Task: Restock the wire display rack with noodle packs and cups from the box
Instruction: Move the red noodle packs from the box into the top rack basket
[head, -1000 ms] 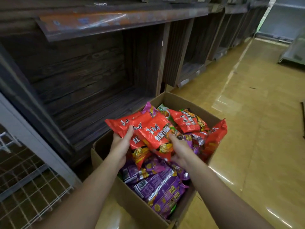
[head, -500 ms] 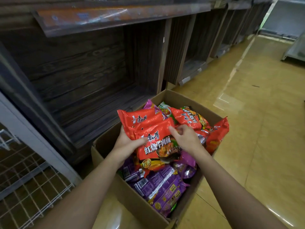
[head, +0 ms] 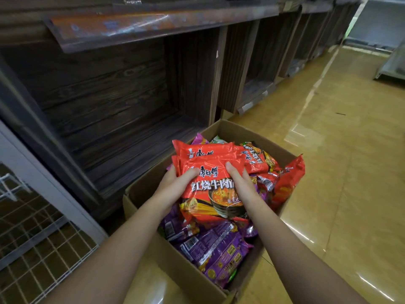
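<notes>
Red noodle packs [head: 210,172], stacked two or three deep, are gripped from both sides in the head view. The left hand [head: 173,185] curls round the stack's left edge with its thumb on the front. The right hand [head: 243,187] clasps the right edge in the same way. The stack sits just above the open cardboard box [head: 175,264], which stands on the glossy yellow floor [head: 350,172]. Purple packs [head: 219,253] fill the box's near end and more red ones [head: 285,183] its right side. The white wire rack [head: 39,249] is at lower left, beside dark wooden shelving [head: 122,102].
</notes>
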Demonstrator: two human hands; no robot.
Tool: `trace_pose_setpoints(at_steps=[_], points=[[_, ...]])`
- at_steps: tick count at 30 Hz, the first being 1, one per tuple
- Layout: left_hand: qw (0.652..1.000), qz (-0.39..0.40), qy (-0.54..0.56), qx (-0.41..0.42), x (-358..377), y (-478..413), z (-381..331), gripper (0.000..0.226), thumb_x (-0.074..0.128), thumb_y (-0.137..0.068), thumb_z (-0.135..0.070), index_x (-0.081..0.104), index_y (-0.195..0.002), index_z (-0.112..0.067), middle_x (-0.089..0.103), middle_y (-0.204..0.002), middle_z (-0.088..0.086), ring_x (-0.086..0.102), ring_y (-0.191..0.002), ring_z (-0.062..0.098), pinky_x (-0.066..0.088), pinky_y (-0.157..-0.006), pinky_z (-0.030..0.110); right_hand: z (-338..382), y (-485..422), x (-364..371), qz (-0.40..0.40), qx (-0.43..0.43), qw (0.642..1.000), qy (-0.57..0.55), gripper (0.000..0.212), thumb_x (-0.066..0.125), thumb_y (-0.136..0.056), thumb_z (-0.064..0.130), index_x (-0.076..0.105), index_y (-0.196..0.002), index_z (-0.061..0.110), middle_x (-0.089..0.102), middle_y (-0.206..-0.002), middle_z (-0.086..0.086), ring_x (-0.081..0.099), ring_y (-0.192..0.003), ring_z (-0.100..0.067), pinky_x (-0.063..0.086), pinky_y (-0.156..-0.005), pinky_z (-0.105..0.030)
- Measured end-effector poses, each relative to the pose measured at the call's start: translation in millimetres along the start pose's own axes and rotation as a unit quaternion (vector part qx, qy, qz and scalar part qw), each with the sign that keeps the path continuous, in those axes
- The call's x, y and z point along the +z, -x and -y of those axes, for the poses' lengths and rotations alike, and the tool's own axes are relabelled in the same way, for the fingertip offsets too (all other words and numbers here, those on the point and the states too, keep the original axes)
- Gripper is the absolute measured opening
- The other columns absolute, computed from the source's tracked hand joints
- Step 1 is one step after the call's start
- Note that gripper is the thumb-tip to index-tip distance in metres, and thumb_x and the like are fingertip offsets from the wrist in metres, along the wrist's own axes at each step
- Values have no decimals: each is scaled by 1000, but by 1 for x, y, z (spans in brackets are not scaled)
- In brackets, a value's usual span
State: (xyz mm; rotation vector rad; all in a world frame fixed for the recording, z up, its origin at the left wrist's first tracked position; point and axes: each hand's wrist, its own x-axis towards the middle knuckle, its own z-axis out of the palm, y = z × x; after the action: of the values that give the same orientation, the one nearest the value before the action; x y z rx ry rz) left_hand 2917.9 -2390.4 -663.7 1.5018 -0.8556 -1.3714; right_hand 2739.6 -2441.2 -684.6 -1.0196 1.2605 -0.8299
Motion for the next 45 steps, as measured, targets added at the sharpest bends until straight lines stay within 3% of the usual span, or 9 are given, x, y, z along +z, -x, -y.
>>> trace_pose_setpoints(at_steps=[6, 11, 15, 18, 24, 30, 33, 38, 45], points=[[996, -84, 28, -4, 17, -7, -8, 48, 38, -93, -64, 44, -131, -35, 69, -105, 0, 70, -92, 21, 55, -84, 41, 5, 4, 3, -22, -13, 999, 42, 54, 49, -95, 53, 38, -143, 30, 57, -119, 6, 59, -102, -15, 45, -82, -28], [990, -139, 5, 33, 24, -11, -9, 53, 30, -95, -64, 45, -133, -30, 67, -101, -2, 68, -87, 16, 54, -75, 34, 23, 1, 3, -13, 42, 999, -4, 43, 49, -95, 47, 43, -134, 29, 64, -109, 0, 63, -95, -19, 48, -70, -30], [989, -134, 1, 55, 28, -6, -30, 49, 30, -97, -61, 50, -127, -29, 67, -97, -5, 66, -84, 11, 46, -65, 25, 34, 2, 5, -40, 25, 999, -19, 67, 52, -87, 64, 43, -143, 27, 65, -123, 0, 65, -107, -21, 52, -92, -39], [991, -122, -16, 60, 30, 11, -67, 47, 29, -98, -59, 50, -129, -30, 67, -96, -6, 65, -83, 7, 43, -63, 22, 63, 20, 5, -61, 16, 998, -22, 55, 50, -91, 61, 52, -134, 27, 70, -114, 2, 67, -104, -18, 50, -98, -41], [990, -130, -31, 53, 26, 65, -168, 46, 30, -97, -61, 48, -129, -34, 68, -98, -9, 66, -86, 5, 52, -78, 29, 166, 74, 12, -59, 30, 997, -35, 47, 52, -91, 58, 56, -129, 29, 73, -109, 3, 70, -101, -19, 51, -98, -46], [983, -170, -24, 60, 20, 147, -294, 42, 31, -99, -56, 50, -128, -33, 64, -91, -16, 62, -77, -5, 44, -65, 15, 296, 149, 24, -44, 22, 999, -20, 46, 52, -89, 60, 57, -124, 30, 75, -104, 3, 71, -97, -19, 53, -96, -46], [977, -202, -10, 69, 13, 193, -362, 47, 31, -99, -57, 51, -132, -30, 64, -94, -17, 62, -84, -3, 48, -74, 21, 365, 187, 34, -22, 5, 1000, -9, 40, 53, -89, 59, 59, -118, 33, 75, -104, 2, 72, -96, -19, 54, -94, -46], [961, -260, -8, 94, -8, 288, -465, 39, 29, -101, -52, 52, -123, -30, 60, -89, -20, 57, -79, -8, 42, -64, 9, 478, 267, 64, 32, -38, 999, 7, 46, 51, -95, 52, 54, -131, 25, 74, -105, 1, 72, -95, -17, 56, -91, -41], [926, -348, 25, 145, -67, 398, -549, 52, 28, -98, -60, 53, -131, -29, 67, -106, -10, 65, -99, 10, 52, -89, 33, 577, 353, 133, 140, -95, 985, 37, 40, 47, -97, 51, 51, -130, 29, 72, -106, 2, 71, -94, -16, 57, -87, -38]])
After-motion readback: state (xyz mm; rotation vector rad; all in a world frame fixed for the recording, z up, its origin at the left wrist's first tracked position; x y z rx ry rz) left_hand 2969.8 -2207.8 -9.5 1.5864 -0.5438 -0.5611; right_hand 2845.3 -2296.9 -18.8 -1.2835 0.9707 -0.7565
